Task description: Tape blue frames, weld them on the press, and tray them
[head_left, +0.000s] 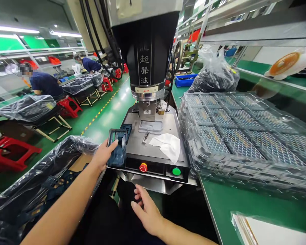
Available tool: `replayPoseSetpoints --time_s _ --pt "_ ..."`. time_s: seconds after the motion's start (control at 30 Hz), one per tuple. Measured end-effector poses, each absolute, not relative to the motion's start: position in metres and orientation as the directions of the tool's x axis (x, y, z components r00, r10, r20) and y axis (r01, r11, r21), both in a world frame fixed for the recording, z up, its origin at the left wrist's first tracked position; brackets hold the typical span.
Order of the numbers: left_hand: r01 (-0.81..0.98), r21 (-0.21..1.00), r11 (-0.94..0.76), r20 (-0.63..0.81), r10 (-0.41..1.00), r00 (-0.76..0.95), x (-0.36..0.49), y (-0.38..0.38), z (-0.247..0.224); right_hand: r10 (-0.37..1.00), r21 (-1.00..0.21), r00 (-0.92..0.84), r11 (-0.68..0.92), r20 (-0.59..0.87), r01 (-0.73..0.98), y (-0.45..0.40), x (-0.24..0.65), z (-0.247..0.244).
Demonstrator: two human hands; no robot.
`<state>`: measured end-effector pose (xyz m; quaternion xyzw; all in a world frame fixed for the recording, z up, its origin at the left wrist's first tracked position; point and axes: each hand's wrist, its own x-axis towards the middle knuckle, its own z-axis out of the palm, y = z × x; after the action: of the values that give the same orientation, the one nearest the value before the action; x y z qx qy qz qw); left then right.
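Observation:
My left hand [103, 154] grips a dark blue plastic housing [118, 153] by its left edge, thumb on top, at the front left corner of the machine's plate. Behind it, partly covered, another dark plastic part [128, 128] lies on the metal plate [132, 149]. My right hand [149, 211] is held over my lap with its fingers apart and nothing in it. The ultrasonic press [148, 58] stands ahead, its horn [147, 113] above a light grey fixture [153, 126]. A white cloth [167, 145] lies on the plate.
A red emergency button [143, 167] and a green button [176, 171] sit on the machine's front. Stacked clear trays [219, 160] stand on the right. At left, a plastic-lined bin [73, 144] holds dark parts. People [44, 80] sit farther left.

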<state>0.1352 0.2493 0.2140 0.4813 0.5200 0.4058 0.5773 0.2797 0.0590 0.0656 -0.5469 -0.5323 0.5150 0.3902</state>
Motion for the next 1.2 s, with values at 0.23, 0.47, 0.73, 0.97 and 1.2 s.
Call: replayPoseSetpoints --time_s 0.23,0.47,0.73,0.97,1.2 --pt "0.123 0.943 0.310 -0.328 0.929 0.173 0.177 0.340 0.235 0.951 -0.904 -0.282 0.009 -0.124 0.428 0.062 0.295 0.082" --pt "0.271 0.887 0.373 -0.415 0.903 0.114 0.188 0.374 0.228 0.914 -0.857 -0.384 0.090 -0.132 0.508 0.073 0.298 0.086" --pt "0.469 0.808 0.356 -0.435 0.898 0.068 0.183 0.386 0.233 0.920 -0.844 -0.369 0.092 -0.131 0.528 0.077 0.298 0.083" --pt "0.659 0.710 0.249 -0.329 0.944 -0.003 0.180 0.391 0.227 0.919 -0.845 -0.375 0.100 -0.124 0.525 0.078 0.298 0.082" --pt "0.800 0.595 0.075 -0.104 0.994 -0.016 0.174 0.366 0.229 0.922 -0.834 -0.366 0.105 -0.122 0.541 0.078 0.297 0.079"
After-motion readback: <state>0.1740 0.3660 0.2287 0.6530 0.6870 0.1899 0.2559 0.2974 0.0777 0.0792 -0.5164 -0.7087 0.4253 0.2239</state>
